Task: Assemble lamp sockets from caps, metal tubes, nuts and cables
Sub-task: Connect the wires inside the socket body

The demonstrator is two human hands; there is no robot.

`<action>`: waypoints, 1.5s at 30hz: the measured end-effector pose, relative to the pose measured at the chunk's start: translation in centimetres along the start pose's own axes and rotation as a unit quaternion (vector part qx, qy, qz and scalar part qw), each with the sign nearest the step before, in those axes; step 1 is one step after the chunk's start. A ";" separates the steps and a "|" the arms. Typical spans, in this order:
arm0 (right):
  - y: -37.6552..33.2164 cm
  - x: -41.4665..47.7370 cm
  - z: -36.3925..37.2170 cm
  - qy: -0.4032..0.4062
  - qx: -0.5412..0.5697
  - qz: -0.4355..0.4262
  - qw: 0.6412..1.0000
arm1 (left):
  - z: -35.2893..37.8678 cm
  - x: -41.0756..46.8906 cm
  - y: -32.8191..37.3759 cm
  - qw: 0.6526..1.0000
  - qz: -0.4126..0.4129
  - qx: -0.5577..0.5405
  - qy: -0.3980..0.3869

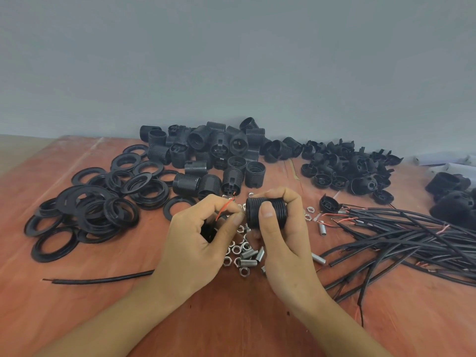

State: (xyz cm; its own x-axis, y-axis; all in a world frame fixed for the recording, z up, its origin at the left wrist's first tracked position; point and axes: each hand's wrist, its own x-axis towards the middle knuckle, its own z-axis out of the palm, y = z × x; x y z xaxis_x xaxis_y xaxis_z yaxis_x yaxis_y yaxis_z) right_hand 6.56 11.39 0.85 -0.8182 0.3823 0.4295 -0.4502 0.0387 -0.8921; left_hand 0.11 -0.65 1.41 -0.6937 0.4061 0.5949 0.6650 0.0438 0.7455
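My right hand [280, 235] grips a black threaded socket body [265, 211] held sideways above the table. My left hand [198, 238] pinches a thin red wire [224, 207] right beside the socket's open end; a black part sits in that palm, mostly hidden. The cable [103, 279] trails left across the table from under my left wrist. Beneath my hands lie loose metal nuts [235, 249] and short threaded metal tubes [251, 253].
A heap of black socket bodies [213, 150] lies at the back, flat black rings [103, 199] on the left, black caps [345, 168] at the back right. A bundle of black cables [401, 235] spreads on the right. The orange-brown table [77, 318] meets a grey wall.
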 end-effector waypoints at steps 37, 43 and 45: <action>-0.4 0.7 0.2 0.031 0.146 0.211 0.966 | 0.1 0.4 0.4 0.999 -0.024 0.009 0.030; -0.1 0.5 0.3 0.032 0.136 0.199 0.970 | -0.1 0.5 0.3 0.999 -0.003 0.040 0.031; -0.1 0.5 0.2 0.028 0.138 0.199 0.970 | -0.1 0.5 0.3 0.998 -0.005 0.044 0.034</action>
State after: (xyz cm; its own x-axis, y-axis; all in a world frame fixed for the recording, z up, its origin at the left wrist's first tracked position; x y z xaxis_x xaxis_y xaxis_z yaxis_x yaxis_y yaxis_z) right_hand 6.08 11.37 1.18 -0.9298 0.3655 0.0428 -0.1868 -0.3689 -0.9105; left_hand -0.05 -0.55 1.98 -0.7151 0.3423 0.6095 0.6783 0.1290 0.7234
